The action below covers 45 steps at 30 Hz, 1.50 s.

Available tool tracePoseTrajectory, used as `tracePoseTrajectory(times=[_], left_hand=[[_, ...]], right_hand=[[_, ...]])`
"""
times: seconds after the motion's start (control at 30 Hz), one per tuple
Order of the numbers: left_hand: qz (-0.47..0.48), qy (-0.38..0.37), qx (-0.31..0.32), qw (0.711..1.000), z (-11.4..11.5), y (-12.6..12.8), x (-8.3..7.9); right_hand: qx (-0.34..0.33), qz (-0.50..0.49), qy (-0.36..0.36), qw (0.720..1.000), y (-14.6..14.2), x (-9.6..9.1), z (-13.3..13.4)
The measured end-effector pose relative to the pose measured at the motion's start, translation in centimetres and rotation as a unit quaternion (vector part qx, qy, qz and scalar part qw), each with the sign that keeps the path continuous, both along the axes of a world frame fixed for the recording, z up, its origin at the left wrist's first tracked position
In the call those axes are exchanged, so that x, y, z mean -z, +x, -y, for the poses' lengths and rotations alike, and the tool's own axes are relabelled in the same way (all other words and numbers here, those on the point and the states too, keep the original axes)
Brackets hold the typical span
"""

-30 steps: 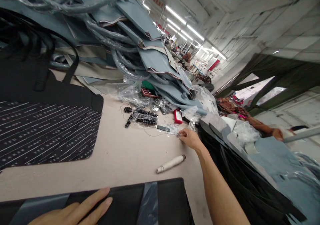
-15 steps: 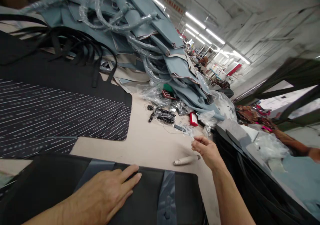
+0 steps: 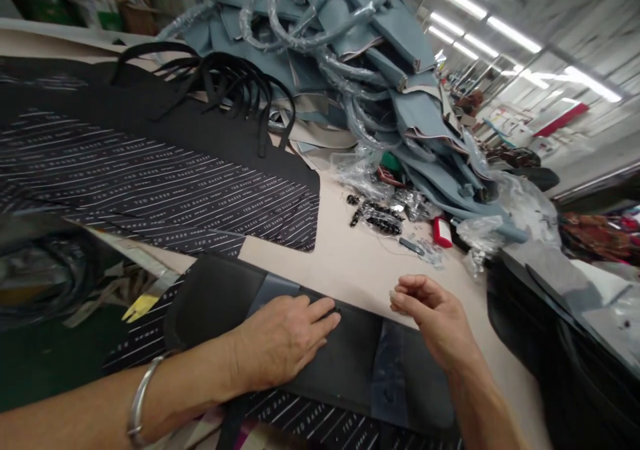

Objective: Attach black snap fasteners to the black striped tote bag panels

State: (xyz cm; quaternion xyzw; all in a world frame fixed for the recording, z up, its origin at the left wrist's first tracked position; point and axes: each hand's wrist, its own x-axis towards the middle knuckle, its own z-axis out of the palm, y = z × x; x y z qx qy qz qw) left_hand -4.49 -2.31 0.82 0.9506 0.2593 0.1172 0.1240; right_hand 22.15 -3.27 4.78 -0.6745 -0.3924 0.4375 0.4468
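Note:
My left hand (image 3: 283, 340) lies flat, fingers stretched out, on a black panel with grey-blue strips (image 3: 350, 363) at the near edge of the beige table (image 3: 350, 263). My right hand (image 3: 433, 310) hovers just above the panel's right part with its fingers curled and pinched together; what it holds, if anything, is too small to see. A silver bracelet (image 3: 140, 397) sits on my left wrist. Small black parts (image 3: 377, 218) and a red item (image 3: 442, 231) lie further back on the table.
A large black fabric piece with white printed stripes (image 3: 165, 190) covers the left of the table. Grey-blue bag pieces with plastic-wrapped handles (image 3: 350, 57) are piled at the back, with black straps (image 3: 235, 87) beside them. Crumpled clear plastic (image 3: 480, 237) and dark material (image 3: 560, 323) lie at right.
My right hand drew back from the small items at the table's far side to above the black panel, fingers pinched. My view swung left and down; the left hand stayed flat on the panel.

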Motion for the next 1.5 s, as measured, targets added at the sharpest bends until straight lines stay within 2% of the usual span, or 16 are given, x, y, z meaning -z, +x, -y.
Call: tracePoseTrajectory(times=[0.23,0.37,0.53,0.7,0.83,1.1,1.3,1.4,1.43,1.5], left_hand=[[0.007,-0.015,-0.002,1.000,0.1,-0.2,0.3],[0.010,-0.034,-0.001,0.999,0.1,-0.2,0.3],[0.012,-0.048,-0.006,0.999,0.0,-0.2,0.2],[0.015,-0.041,-0.001,0.999,0.0,-0.2,0.5],[0.012,-0.031,0.000,0.999,-0.1,-0.1,0.6],[0.009,-0.038,0.006,0.999,-0.1,-0.1,0.7],[-0.001,-0.031,0.004,1.000,-0.1,0.0,0.6],[-0.007,-0.039,0.007,0.999,-0.2,0.0,0.4],[-0.009,-0.042,0.007,0.999,-0.2,0.0,0.3],[-0.013,-0.041,0.006,0.999,-0.3,0.1,0.1]], right_hand=[[-0.076,-0.011,-0.057,0.995,-4.8,1.5,1.1],[-0.087,0.012,-0.063,0.994,-5.5,2.3,1.3],[-0.109,0.038,-0.096,0.989,-6.0,2.4,1.1],[-0.150,0.122,-0.097,0.976,-6.2,2.1,0.6],[-0.233,0.194,-0.093,0.948,-5.7,1.6,-0.4],[-0.356,0.244,-0.098,0.897,-5.8,0.3,-2.9],[-0.474,0.327,-0.084,0.813,-6.6,-1.3,-4.9],[-0.518,0.339,-0.067,0.782,-7.0,-1.7,-5.9],[-0.524,0.342,-0.060,0.778,-7.1,-1.7,-6.2],[-0.524,0.323,-0.053,0.786,-7.0,-1.3,-6.6]])
